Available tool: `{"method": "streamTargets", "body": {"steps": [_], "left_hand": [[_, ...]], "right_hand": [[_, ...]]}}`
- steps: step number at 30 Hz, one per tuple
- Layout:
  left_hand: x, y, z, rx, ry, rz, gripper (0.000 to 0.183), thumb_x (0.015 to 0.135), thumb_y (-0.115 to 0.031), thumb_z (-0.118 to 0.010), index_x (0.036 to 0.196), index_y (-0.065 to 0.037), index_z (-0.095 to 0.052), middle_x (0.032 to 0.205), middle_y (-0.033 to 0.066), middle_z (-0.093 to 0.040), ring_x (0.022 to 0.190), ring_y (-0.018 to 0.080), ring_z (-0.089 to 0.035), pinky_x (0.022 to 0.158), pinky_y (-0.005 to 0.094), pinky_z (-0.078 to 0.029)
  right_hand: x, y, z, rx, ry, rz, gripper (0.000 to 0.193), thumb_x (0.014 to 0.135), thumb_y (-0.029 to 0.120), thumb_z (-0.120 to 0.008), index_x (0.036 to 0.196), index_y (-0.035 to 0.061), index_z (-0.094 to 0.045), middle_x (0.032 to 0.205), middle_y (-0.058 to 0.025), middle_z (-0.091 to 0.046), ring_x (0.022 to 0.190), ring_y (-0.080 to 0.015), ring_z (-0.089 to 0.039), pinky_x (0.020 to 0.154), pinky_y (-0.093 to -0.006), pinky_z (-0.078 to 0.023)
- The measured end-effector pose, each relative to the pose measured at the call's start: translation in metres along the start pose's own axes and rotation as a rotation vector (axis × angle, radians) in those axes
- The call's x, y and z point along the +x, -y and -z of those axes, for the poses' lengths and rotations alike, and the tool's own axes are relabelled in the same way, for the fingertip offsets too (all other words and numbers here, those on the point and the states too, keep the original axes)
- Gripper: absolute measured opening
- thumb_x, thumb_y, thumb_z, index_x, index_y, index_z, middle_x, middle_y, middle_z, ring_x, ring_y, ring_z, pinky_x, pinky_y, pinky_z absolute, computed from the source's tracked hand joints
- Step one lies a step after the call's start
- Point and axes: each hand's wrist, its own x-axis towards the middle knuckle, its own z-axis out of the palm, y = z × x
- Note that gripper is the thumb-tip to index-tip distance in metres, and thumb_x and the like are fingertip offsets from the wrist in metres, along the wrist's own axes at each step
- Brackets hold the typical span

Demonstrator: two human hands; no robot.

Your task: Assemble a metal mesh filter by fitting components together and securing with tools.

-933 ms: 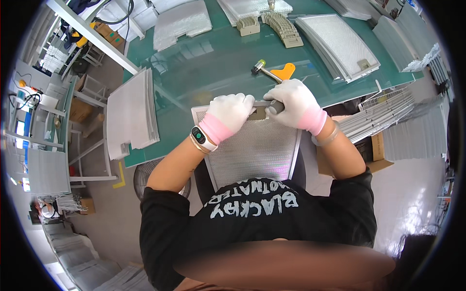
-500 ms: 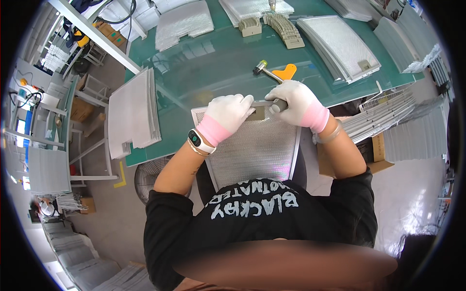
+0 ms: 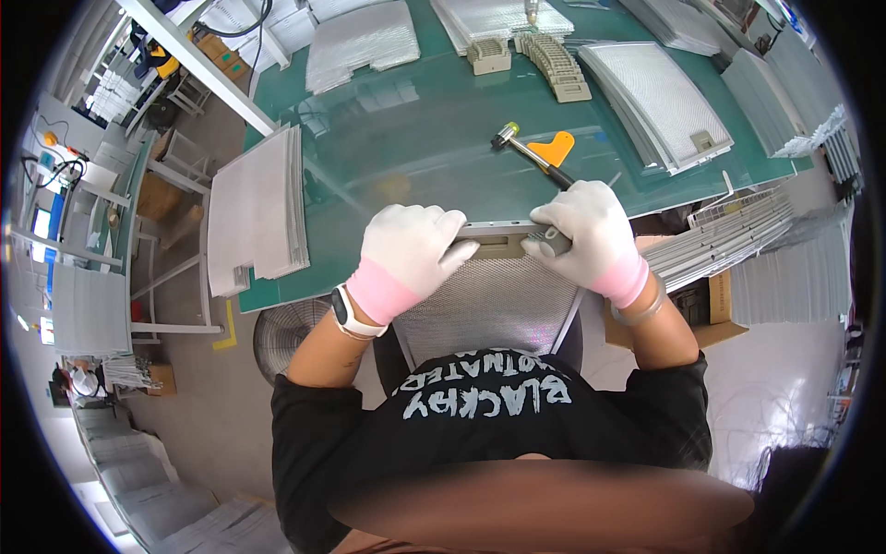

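At the mesh panel (image 3: 489, 300), right fingers (image 3: 550, 214) around a half-hidden grey object (image 3: 557, 243), left fingers (image 3: 449, 224) bent, their grip unclear.

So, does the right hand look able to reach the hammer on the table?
Probably yes: the hammer lies with its handle close to the right hand, and nothing visible blocks it, though that hand holds a grey object.

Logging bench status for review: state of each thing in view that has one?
Left hand: fingers curled by the beige fitting
Right hand: closed on a grey piece
Mesh panel: beige fitting at its far end
Hammer: lying on the green table
Orange piece: lying by the hammer
Beige parts: lined up in a row
Cardboard box: open
Fan: running or not, can't tell
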Motion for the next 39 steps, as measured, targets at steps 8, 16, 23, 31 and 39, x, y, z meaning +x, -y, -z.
{"method": "streamTargets", "body": {"steps": [8,16,23,31,39], "left_hand": [[-0.013,-0.01,-0.004,0.03,-0.081,0.027,0.032,0.082,-0.037,-0.079,0.094,-0.011,-0.065,0.072,0.0049,-0.062,0.068,0.0262,-0.064,0.064,0.0406,-0.048],[-0.027,-0.019,0.036,-0.126,0.174,-0.004,0.019,0.089,-0.024,-0.072,0.1,-0.009,-0.065,0.084,0.0087,-0.066,0.078,0.0304,-0.066,0.067,0.0415,-0.05],[-0.011,-0.004,0.084,-0.492,0.608,-0.068,0.024,0.095,-0.02,-0.064,0.114,-0.006,-0.065,0.096,0.015,-0.069,0.09,0.0356,-0.068,0.078,0.0419,-0.055],[-0.021,-0.007,0.094,-0.841,0.911,-0.154,0.021,0.095,-0.023,-0.067,0.108,-0.007,-0.067,0.089,0.0135,-0.069,0.083,0.0328,-0.068,0.071,0.0413,-0.054],[-0.05,-0.028,0.085,-0.981,0.647,-0.157,0.014,0.087,-0.017,-0.072,0.094,-0.006,-0.065,0.082,0.0129,-0.062,0.078,0.0365,-0.063,0.067,0.0441,-0.051]], "right_hand": [[-0.007,0.012,-0.001,-0.085,-0.072,0.029,0.037,0.056,0.016,-0.089,0.086,0.0086,-0.068,0.072,-0.0043,-0.062,0.068,-0.0281,-0.058,0.068,-0.041,-0.045],[-0.011,0.034,0.024,-0.042,0.005,0.118,0.042,0.055,0.013,-0.088,0.091,0.0068,-0.068,0.073,-0.0039,-0.062,0.068,-0.027,-0.06,0.068,-0.0411,-0.046],[0.007,0.04,0.066,0.34,0.458,0.007,0.021,0.072,0.015,-0.078,0.089,0.0074,-0.069,0.071,-0.0099,-0.064,0.072,-0.0338,-0.065,0.066,-0.0448,-0.05],[0.017,0.055,0.062,0.592,0.894,0.086,0.016,0.08,0.019,-0.069,0.088,0.0056,-0.069,0.079,-0.0141,-0.065,0.08,-0.0379,-0.065,0.07,-0.0459,-0.052],[0.008,0.055,0.053,0.834,0.913,0.02,0.012,0.078,0.014,-0.068,0.086,0.0053,-0.067,0.082,-0.015,-0.064,0.08,-0.038,-0.064,0.069,-0.0437,-0.052]]}}
